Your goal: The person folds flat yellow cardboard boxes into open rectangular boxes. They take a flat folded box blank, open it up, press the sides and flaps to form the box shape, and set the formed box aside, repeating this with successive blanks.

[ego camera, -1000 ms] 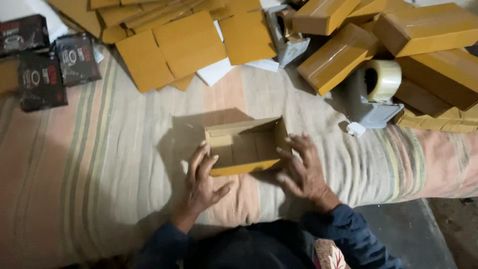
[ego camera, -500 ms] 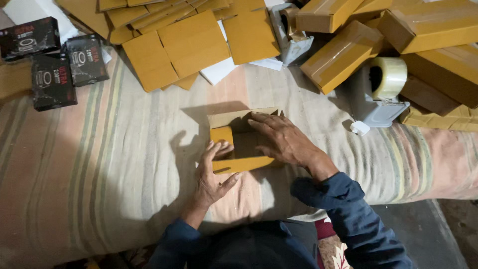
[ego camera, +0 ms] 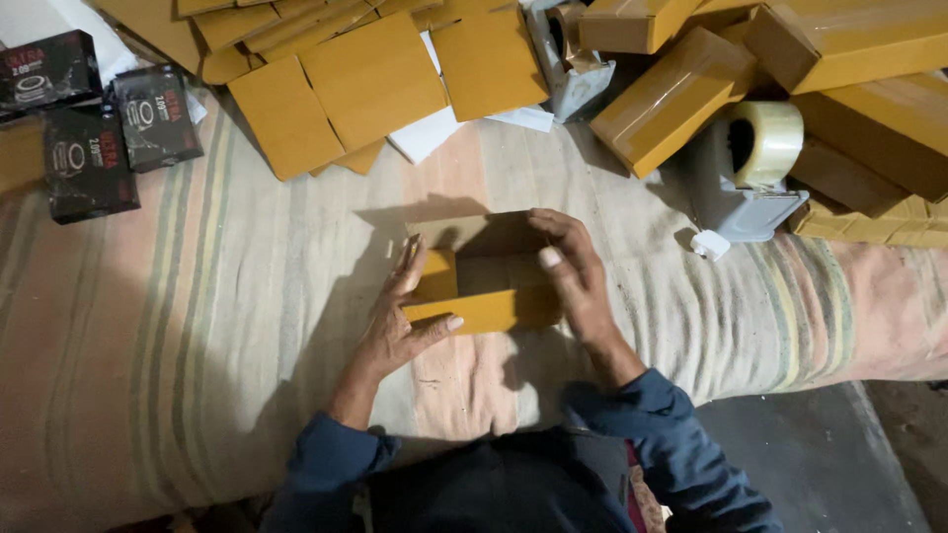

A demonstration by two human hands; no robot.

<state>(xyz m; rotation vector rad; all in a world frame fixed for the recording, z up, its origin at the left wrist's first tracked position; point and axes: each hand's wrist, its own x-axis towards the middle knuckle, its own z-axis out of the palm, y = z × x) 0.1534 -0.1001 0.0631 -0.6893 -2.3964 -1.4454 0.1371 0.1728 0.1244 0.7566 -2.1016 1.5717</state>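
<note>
My right grip [ego camera: 573,271] hides the small box's [ego camera: 484,281] right end from me. The frame edge cuts the black packets [ego camera: 84,133] and stacked cartons [ego camera: 849,59].

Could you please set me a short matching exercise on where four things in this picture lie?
Things:
1. small cardboard box
2. tape dispenser
3. black packets
4. flat yellow cardboard sheets

Places:
A. top left, on the striped cloth
B. between the left hand and right hand
C. top middle, spread in a pile
D. right, beside the sealed boxes

Pairs: 1-B, 2-D, 3-A, 4-C
</note>
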